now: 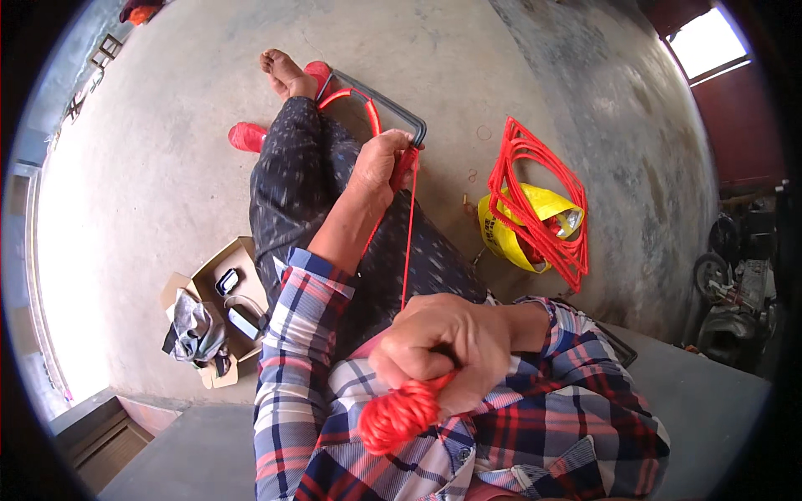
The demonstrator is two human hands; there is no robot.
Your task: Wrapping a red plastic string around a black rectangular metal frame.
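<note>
My left hand (383,165) is closed around the corner of a dark metal frame (393,107), above my legs. Red cord (373,117) covers part of this frame. A taut red strand (409,242) runs from beside the left hand down to my right hand (451,346). Close to my chest, the right hand is curled shut on a hank of red cord (399,417), whose coiled end sticks out below the fingers. The frame's far end reaches toward my bare foot (286,75).
On the right, a red cord-covered frame (543,204) leans over a yellow bag (505,230). An open cardboard box (209,271) with a grey cloth (198,326) stands on the left. Red slippers (247,136) lie by my foot. Machinery (739,292) sits at the far right.
</note>
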